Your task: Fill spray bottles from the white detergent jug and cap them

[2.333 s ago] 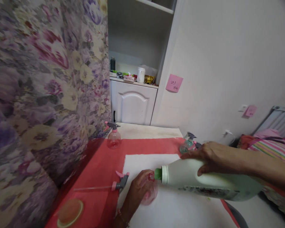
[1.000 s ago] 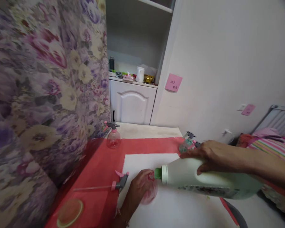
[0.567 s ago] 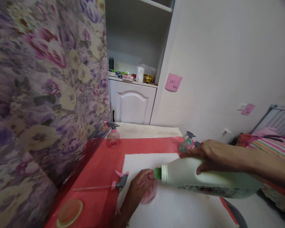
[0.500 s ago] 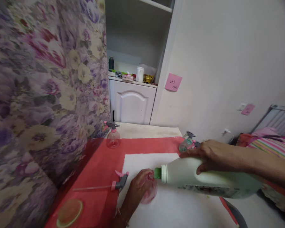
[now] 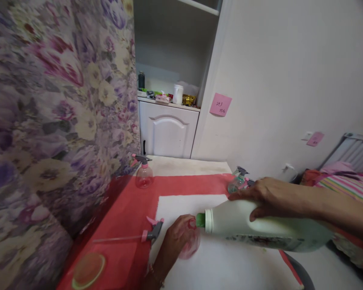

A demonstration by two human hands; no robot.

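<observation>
My left hand (image 5: 179, 233) is closed around the neck and side of a clear pink spray bottle (image 5: 191, 246), which has no spray head on and stands on a white cloth (image 5: 220, 266). In my right hand (image 5: 264, 199) is a large pale green jug (image 5: 236, 219), gripped from above and tipped nearly level. Its green spout (image 5: 201, 220) meets the bottle's mouth. Whether liquid is flowing I cannot tell. Left of my left hand lies a grey and pink spray head (image 5: 153, 231) with its long tube. A round cap with a pale rim (image 5: 101, 268) lies nearer me.
A pink spray bottle (image 5: 144, 177) stands at the back left of the red table cover (image 5: 181, 185). Another spray bottle, greenish (image 5: 236, 183), is at the back right, beside a pink trigger. A floral curtain (image 5: 63, 121) hangs along the left; a white cabinet (image 5: 169, 129) is behind.
</observation>
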